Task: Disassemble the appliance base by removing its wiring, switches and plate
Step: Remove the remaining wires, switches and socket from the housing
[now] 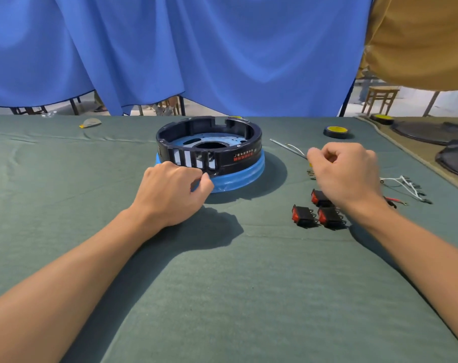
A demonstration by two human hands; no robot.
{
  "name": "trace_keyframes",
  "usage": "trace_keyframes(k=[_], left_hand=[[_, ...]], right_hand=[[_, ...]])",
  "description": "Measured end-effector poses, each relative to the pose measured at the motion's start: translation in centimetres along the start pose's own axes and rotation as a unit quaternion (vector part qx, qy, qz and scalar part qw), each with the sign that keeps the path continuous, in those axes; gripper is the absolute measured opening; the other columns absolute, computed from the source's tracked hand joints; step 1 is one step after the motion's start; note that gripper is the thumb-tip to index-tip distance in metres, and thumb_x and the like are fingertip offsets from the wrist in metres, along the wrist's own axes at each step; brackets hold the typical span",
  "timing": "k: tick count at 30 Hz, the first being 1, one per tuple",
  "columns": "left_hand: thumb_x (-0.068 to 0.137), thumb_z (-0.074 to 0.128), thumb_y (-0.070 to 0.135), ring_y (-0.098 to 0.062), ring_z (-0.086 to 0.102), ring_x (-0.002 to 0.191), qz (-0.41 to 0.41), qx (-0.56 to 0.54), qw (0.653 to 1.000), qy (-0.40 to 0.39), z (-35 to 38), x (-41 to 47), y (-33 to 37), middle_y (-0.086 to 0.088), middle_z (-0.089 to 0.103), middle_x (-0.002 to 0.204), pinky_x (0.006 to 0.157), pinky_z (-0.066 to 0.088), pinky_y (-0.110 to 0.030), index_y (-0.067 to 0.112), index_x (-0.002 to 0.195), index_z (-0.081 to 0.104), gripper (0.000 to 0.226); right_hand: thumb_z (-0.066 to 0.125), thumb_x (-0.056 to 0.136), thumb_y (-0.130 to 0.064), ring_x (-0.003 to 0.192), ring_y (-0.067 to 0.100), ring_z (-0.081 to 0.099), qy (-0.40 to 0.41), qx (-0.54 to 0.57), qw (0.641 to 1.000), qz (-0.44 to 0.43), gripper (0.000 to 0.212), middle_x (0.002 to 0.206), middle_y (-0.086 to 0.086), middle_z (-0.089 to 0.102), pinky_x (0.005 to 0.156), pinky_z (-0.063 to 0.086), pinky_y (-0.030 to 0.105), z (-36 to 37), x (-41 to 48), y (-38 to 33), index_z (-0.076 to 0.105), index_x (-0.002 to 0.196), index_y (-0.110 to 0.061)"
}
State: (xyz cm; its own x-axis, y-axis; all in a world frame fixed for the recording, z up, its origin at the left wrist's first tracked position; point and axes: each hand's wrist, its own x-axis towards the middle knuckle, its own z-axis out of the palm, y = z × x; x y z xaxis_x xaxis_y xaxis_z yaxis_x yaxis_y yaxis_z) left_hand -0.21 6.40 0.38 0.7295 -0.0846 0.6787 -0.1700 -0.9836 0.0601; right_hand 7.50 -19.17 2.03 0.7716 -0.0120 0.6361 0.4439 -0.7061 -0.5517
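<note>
Base: appliance base (pixel 244 155), a black ring on a blue film-wrapped rim, stands open side up at the middle of the counter (pixel 222 284), towards its far edge.
Plate: metal plate (pixel 186 138) with a round hole lies inside the ring, under blue film.
Left hands entry: left hand (pixel 172 195) rests on the counter at the base's near-left edge, with its fingers curled against the blue rim and gripping it.
Right hands entry: right hand (pixel 345 174) is clenched round a thin metal tool (pixel 288 148), whose shaft points away to the left, just right of the base.
Switches: three black switches (pixel 303 216) with red rockers lie together on the cloth, below the right wrist and apart from the base.
Wiring: loose white and red wiring (pixel 403 183) lies to the right of the right hand.
Other: black tape roll (pixel 336 131) with a yellow centre sits beyond the right hand; a blue curtain (pixel 222 48) hangs behind the counter.
</note>
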Motion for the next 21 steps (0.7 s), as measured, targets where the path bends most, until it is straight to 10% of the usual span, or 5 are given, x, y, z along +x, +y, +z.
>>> trace_keyframes(k=[7, 12, 16, 21], left_hand=[[0.085, 0.039, 0.027, -0.014, 0.017, 0.043, -0.059, -0.199, 0.976, 0.059, 0.4, 1.9, 4.7, 0.005, 0.016, 0.041, 0.045, 0.019, -0.030, 0.020, 0.048, 0.018, 0.043], [0.084, 0.043, 0.027, -0.019, 0.029, 0.055, -0.327, -0.424, 0.842, 0.066, 1.2, 5.6, 9.5, -0.003, 0.031, 0.051, 0.053, 0.027, -0.036, 0.012, 0.056, 0.035, 0.033], [0.087, 0.045, 0.029, -0.024, 0.039, 0.061, -0.461, -0.498, 0.732, 0.058, 1.9, 7.8, 11.1, -0.006, 0.047, 0.068, 0.057, 0.032, -0.033, 0.011, 0.065, 0.042, 0.029], [0.089, 0.042, 0.026, -0.018, 0.038, 0.058, -0.535, -0.547, 0.644, 0.013, 2.7, 8.8, 11.9, -0.001, 0.045, 0.073, 0.051, 0.028, -0.028, 0.009, 0.091, 0.058, 0.023]], right_hand=[[0.075, 0.075, -0.048, 0.051, 0.017, 0.025, -0.157, 0.331, 0.914, 0.177, 0.052, 0.057, 0.008, 0.030, 0.051, 0.023, 0.031, -1.0, 0.6, -1.4, 0.049, 0.066, -0.004], [0.080, 0.065, -0.035, 0.041, 0.010, 0.023, -0.250, 0.447, 0.842, 0.168, 0.044, 0.059, 0.005, 0.039, 0.042, 0.019, 0.025, -1.8, 0.5, -2.0, 0.039, 0.063, -0.020], [0.081, 0.063, -0.029, 0.045, 0.014, 0.020, -0.298, 0.429, 0.841, 0.143, 0.043, 0.061, 0.011, 0.026, 0.049, 0.013, 0.034, -2.0, 0.1, -2.2, 0.040, 0.065, -0.016], [0.081, 0.064, -0.020, 0.044, 0.013, 0.028, -0.291, 0.407, 0.859, 0.106, 0.037, 0.072, 0.018, 0.055, 0.045, 0.016, 0.031, -1.8, -0.1, -2.1, 0.064, 0.087, 0.005]])
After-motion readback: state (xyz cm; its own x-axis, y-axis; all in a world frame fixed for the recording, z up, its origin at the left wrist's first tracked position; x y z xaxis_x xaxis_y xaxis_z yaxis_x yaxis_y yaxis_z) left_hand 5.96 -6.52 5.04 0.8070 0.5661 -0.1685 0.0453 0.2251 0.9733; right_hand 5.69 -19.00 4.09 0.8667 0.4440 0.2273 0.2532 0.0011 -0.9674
